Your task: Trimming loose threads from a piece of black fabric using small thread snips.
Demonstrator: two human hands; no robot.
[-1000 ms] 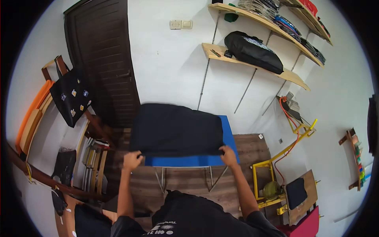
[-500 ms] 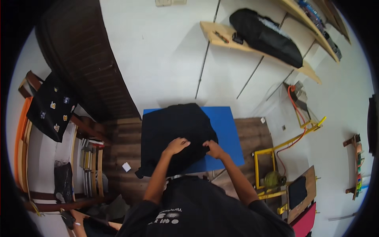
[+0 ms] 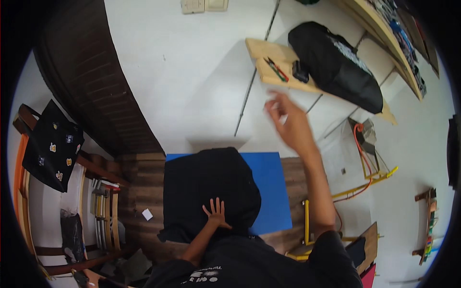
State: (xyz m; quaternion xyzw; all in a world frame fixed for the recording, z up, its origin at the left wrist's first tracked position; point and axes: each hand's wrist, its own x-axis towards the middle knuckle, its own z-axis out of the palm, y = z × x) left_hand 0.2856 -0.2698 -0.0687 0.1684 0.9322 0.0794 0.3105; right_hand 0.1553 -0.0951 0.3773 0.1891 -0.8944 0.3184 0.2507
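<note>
A black cloth (image 3: 201,180), seemingly a garment, lies spread over the blue tabletop (image 3: 271,192), covering its left and middle parts. My left hand (image 3: 217,215) presses flat on the near part of the cloth, fingers spread. In the air in front of the wall, my right hand (image 3: 290,120) is raised with fingers bent and apart, and nothing shows between them. Just beyond its fingertips, on a wooden shelf (image 3: 266,50), lie slim snips or a similar pointed tool (image 3: 276,69) with red and green parts. Beside that tool sits a small black object (image 3: 300,71).
A long black bag (image 3: 336,67) rests on the same shelf. To the right stands a yellow metal frame (image 3: 307,223) with an orange hose. On the left are a rack (image 3: 108,211) and a hanging black cloth (image 3: 53,149) with patches. A white piece (image 3: 147,214) lies on the floor.
My right hand has left the cloth and risen up toward the shelf. My left hand has flattened, fingers spread on the cloth. The view has tilted up slightly.
</note>
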